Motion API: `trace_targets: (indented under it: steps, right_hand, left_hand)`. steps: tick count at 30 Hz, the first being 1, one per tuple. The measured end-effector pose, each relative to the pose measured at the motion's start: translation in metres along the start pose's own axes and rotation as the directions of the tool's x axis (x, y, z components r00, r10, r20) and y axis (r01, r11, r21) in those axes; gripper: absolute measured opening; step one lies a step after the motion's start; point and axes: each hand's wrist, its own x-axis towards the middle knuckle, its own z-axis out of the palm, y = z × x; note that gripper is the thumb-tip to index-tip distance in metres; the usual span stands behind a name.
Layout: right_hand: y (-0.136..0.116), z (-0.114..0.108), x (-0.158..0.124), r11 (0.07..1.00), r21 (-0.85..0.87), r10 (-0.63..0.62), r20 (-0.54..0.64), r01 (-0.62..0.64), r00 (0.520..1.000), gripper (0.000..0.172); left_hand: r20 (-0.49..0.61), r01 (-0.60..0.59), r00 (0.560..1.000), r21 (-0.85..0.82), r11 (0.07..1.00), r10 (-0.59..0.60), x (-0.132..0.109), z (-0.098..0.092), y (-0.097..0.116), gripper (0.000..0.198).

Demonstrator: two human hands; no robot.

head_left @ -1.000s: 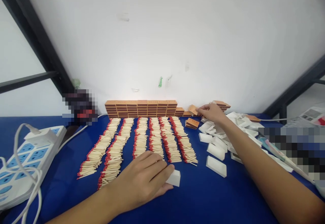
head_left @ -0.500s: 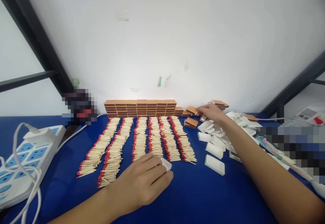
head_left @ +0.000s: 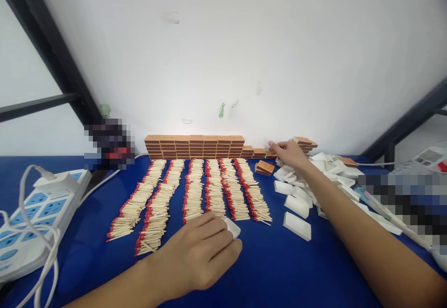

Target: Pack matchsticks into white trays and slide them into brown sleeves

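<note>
My left hand (head_left: 206,252) is closed around a white matchbox tray (head_left: 233,229), whose end sticks out past the fingers. It rests in front of the rows of red-tipped matches (head_left: 213,191). At the back, my right hand (head_left: 288,153) is open, its fingertips just above the low end of a line of orange matchboxes. One matchbox (head_left: 259,153) lies in that line, left of the fingers. Further left, the matchboxes form a tall stacked wall (head_left: 195,147). A small pile of matchboxes (head_left: 264,168) lies in front of the right hand.
Loose white trays (head_left: 296,205) lie heaped at the right, partly under my right forearm. More matchboxes (head_left: 304,144) are stacked behind my right hand. A white power strip (head_left: 66,210) with looped cables stands at the left on the blue table surface (head_left: 258,271). A white wall rises behind.
The matchbox under my right fingers has gone from tilted to lying flat in the line. My right fingers have come off it and lifted. My left hand still holds the tray.
</note>
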Motion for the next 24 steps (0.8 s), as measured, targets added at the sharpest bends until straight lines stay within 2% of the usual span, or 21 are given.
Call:
trace_targets:
  steps: [3, 7, 11, 15, 20, 22, 24]
  right_hand:
    - [0.001, 0.006, 0.005, 0.99, 0.141, 0.021, -0.042, -0.015, 0.999, 0.037]
    - [0.0, 0.016, 0.007, 0.947, 0.322, -0.003, -0.003, 0.004, 1.0, 0.023]
    - [0.002, 0.019, 0.002, 0.927, 0.375, -0.03, 0.018, 0.021, 0.999, 0.032]
    - [0.004, 0.016, -0.003, 0.948, 0.31, -0.078, -0.004, 0.075, 0.997, 0.034]
    - [0.0, 0.009, -0.006, 0.976, 0.088, -0.193, -0.074, 0.199, 0.978, 0.024]
    - [-0.002, 0.007, -0.007, 0.975, 0.006, -0.223, -0.066, 0.224, 0.973, 0.02]
    - [-0.002, 0.006, -0.009, 0.972, -0.045, -0.233, -0.037, 0.231, 0.972, 0.023]
  left_hand:
    - [-0.001, 0.005, 1.0, 0.012, 1.0, -0.005, 0.0, 0.0, 0.001, 0.02]
    - [0.02, 0.002, 1.0, 0.04, 0.999, -0.003, -0.001, 0.002, 0.002, 0.02]
    - [0.024, 0.0, 1.0, 0.049, 0.999, -0.001, -0.001, 0.002, 0.002, 0.018]
    - [0.024, 0.005, 1.0, 0.053, 0.999, -0.006, -0.002, 0.002, 0.001, 0.018]
    - [0.016, -0.002, 1.0, 0.065, 0.998, 0.001, -0.003, 0.004, 0.001, 0.017]
    - [0.017, -0.005, 1.0, 0.064, 0.998, 0.004, -0.004, 0.005, 0.001, 0.017]
    - [0.016, -0.005, 1.0, 0.061, 0.998, 0.004, -0.004, 0.005, 0.001, 0.018]
